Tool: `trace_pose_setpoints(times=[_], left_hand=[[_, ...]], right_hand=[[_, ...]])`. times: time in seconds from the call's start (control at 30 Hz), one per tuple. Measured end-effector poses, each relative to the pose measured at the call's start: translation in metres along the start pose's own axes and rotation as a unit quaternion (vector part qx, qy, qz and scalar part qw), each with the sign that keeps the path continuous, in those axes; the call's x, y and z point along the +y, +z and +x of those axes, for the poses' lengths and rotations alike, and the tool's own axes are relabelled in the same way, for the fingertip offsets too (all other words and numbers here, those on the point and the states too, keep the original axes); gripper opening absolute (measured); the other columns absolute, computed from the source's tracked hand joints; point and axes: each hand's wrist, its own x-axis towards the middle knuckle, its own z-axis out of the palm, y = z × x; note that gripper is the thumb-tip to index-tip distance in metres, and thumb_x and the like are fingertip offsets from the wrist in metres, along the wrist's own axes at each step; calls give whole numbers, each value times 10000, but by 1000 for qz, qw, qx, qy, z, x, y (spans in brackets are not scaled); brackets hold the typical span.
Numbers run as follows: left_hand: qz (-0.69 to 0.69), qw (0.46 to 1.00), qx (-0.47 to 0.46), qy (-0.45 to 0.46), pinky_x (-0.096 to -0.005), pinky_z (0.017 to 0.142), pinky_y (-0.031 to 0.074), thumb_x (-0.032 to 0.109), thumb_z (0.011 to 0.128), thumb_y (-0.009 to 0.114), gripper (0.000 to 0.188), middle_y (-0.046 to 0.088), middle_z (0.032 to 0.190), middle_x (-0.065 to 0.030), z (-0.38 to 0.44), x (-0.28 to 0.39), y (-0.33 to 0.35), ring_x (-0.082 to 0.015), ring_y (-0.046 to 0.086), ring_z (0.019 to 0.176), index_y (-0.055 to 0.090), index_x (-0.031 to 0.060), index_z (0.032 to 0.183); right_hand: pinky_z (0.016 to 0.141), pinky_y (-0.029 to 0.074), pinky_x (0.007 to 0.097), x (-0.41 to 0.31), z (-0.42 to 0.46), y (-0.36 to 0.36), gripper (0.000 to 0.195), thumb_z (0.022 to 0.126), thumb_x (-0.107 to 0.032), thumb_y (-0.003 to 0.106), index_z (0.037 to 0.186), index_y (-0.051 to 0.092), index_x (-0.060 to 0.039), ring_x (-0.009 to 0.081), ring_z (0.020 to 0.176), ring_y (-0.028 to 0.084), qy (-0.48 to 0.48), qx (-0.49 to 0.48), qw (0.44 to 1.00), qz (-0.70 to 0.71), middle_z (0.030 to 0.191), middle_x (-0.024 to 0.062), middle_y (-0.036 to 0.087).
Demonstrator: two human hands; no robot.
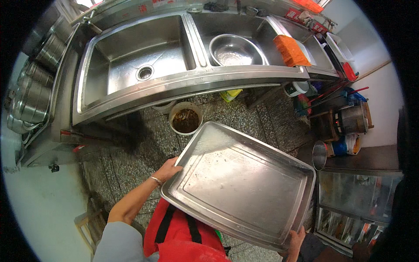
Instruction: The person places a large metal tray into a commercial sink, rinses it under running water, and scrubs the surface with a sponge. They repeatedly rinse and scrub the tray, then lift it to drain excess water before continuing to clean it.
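Observation:
A large rectangular stainless steel tray (pixel 242 186) is held before me, tilted towards its far left corner. Cloudy, whitish liquid (pixel 212 139) is gathered in that corner. My left hand (pixel 168 170) grips the left rim, thumb over the edge, with a bracelet on the wrist. At the near right corner my right hand (pixel 296 240) holds the rim, partly cut off by the picture's lower edge. Just beyond the tray's far left corner stands a white bucket (pixel 186 118) on the floor, with brown liquid or scraps inside. The tray's edge overlaps the bucket in the view.
A steel sink basin (pixel 147 59) with a drain lies ahead. The adjoining basin holds a metal bowl (pixel 235 50). An orange cloth (pixel 291 50) hangs over the sink's front rim. Steel pots (pixel 32 95) stand at left, a glass-fronted cabinet (pixel 356 193) at right.

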Motion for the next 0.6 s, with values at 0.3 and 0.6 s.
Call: trace_pose_setpoints(times=[0.3,0.6], left_hand=[[180,974,38,-134,-373,1047,372,248,877,588,583,510,1348,-212,105,-161,-72,-318,495,1235,426,-14,1372],[-68,982,11,-174,-412,707,453,84,913,485,604,441,1414,-189,227,-252,-150,-296,540,750,283,12,1477]], right_hand=[[803,423,324,-71,87,143,378,778,-26,499,1153,526,19,222,863,528,-56,-103,993,-6,961,93,573],[746,408,297,-165,194,247,344,719,10,534,1061,543,44,208,827,519,17,-133,976,-174,942,89,592]])
